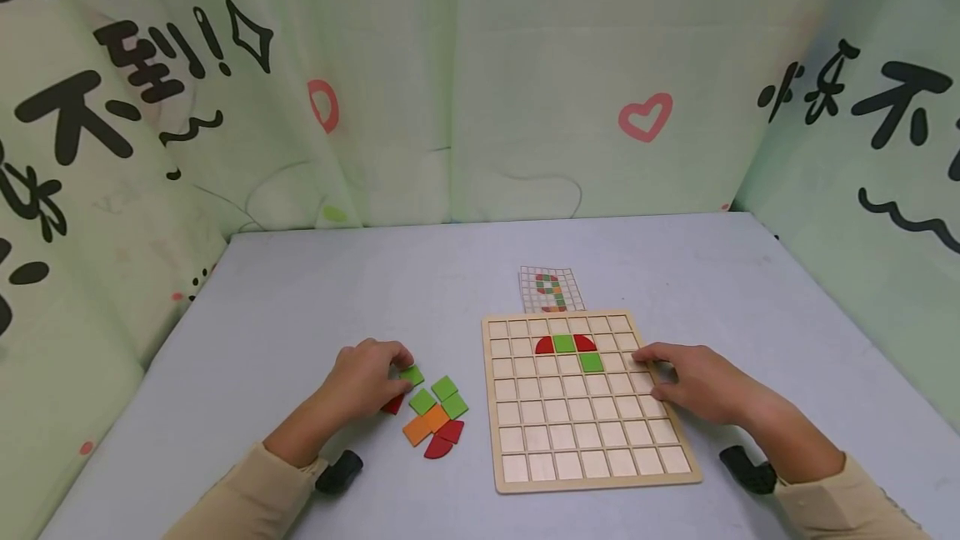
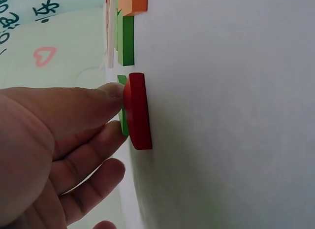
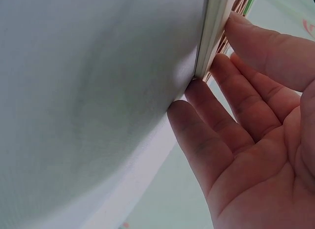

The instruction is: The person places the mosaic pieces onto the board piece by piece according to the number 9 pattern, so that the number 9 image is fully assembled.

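Note:
In the head view my left hand [image 1: 367, 377] is at the left of a loose pile of tiles. Its thumb and forefinger pinch a green square tile [image 1: 412, 375] by opposite sides. A red curved tile [image 2: 139, 111] lies right by the thumb in the left wrist view, in front of the green one. My right hand [image 1: 701, 377] rests at the right edge of a wooden grid board [image 1: 596, 487], fingers fairly straight, fingertips on its rim. Toward the board's top sit two red curved tiles [image 1: 544, 346] with a green tile [image 1: 563, 343] between them, and another green tile [image 1: 592, 362] below.
Several green, orange [image 1: 426, 424] and red tiles [image 1: 438, 447] lie left of the board. Behind the board, a pattern card [image 1: 532, 294] shows a coloured figure on a grid. The white table [image 1: 360, 273] ends at a pale green printed curtain [image 1: 525, 107].

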Demonstrator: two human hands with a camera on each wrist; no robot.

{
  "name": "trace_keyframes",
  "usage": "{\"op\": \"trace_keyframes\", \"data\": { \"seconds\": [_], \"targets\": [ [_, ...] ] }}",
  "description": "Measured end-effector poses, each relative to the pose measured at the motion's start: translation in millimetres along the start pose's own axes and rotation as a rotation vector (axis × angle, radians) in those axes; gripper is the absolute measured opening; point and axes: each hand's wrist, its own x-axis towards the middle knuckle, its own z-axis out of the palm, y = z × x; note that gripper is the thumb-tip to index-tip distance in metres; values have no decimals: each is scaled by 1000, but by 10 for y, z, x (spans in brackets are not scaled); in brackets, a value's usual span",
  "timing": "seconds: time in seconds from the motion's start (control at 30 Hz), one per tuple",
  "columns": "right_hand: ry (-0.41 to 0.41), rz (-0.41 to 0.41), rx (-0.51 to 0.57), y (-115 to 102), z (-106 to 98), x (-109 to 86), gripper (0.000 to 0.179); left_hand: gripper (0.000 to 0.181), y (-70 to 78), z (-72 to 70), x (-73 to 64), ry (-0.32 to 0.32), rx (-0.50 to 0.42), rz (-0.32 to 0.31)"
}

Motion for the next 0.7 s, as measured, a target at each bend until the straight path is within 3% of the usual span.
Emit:
{"op": "trace_keyframes", "data": {
  "seconds": [0.23,0.47,0.7],
  "targets": [
    [4,-1,6,-2,-7,-6,46,24,37,-39,-6,0,51,44],
    [-5,1,17,-15,0,-9,45,31,27,-29,-6,-25,19,5],
    [-3,3,13,-18,-1,-12,45,25,19,-12,28,-8,59,21]
  ]
}}
